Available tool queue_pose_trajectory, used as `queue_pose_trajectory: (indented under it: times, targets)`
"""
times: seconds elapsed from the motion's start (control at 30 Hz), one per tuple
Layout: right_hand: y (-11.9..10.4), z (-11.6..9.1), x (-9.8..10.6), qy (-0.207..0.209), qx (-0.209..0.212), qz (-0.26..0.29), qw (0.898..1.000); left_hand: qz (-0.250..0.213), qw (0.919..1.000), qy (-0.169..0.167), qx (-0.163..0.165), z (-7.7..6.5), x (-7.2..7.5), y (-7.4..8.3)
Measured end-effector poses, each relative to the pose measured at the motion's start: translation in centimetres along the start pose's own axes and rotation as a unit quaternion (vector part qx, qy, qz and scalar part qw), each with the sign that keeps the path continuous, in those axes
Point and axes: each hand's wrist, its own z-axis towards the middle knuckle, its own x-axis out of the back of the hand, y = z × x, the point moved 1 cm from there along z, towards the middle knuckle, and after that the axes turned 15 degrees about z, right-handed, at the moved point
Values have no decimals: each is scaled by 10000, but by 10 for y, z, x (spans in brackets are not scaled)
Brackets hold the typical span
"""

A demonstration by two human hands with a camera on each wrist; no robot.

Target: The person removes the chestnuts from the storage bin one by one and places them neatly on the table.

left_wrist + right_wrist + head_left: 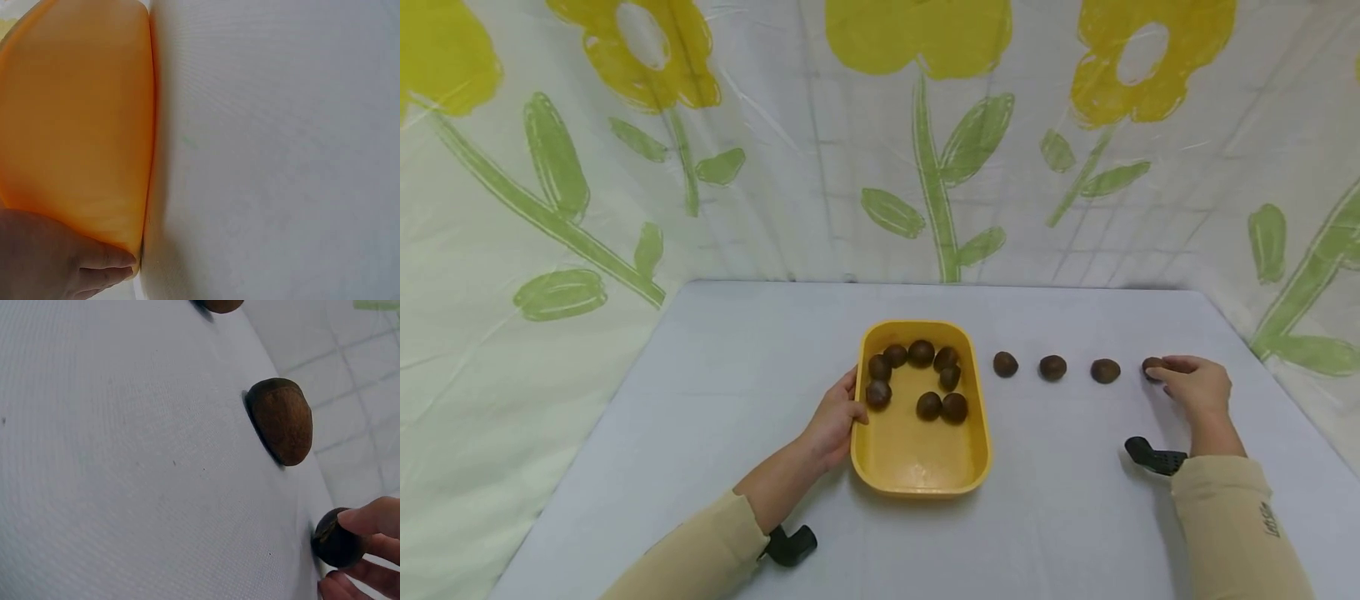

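A yellow plastic tray (917, 467) with several brown chestnuts (921, 353) in its far half stands mid-table. My left hand (837, 421) grips its left side, thumb over the rim and the other fingers against the outer wall. In the left wrist view the tray's orange-looking wall (81, 119) fills the left part. To the right of the tray, chestnuts lie in a spaced row. My right hand (1198, 385) pinches the rightmost chestnut (1152, 368) between thumb and fingers. That dark, round chestnut (337, 540) shows at the fingertips in the right wrist view, close over the cloth.
Three more chestnuts make up the row: one beside the tray (1005, 364), a middle one (1052, 367) and a third (1105, 371) near my right hand. White cloth (1045, 517) covers the table. A flower-printed curtain (790, 192) hangs behind. Black wrist devices (792, 546) sit at both sleeves.
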Motion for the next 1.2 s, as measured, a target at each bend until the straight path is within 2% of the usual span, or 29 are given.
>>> queue_pose_trajectory:
  times: [0.33, 0.47, 0.7, 0.9, 1.07, 1.2]
  targets:
    - [-2, -4, 5, -85, 386, -298, 9988, -25, 10000, 15, -1, -1, 0, 1]
    - [-3, -4, 4, -56, 354, -307, 9989, -62, 10000, -16, -14, 0, 0, 1]
    - [-7, -6, 1, 114, 240, -632, 9976, -18, 10000, -1, -10, 0, 0, 0]
    - [-13, -5, -1, 211, 22, -493, 9986, -6, 10000, 31, -8, 0, 0, 0]
    - [-22, -8, -6, 404, 236, -229, 9986, -4, 10000, 31, 10, 0, 0, 0]
    - [-31, -12, -12, 327, 467, -194, 9982, -9, 10000, 28, 19, 1, 0, 1]
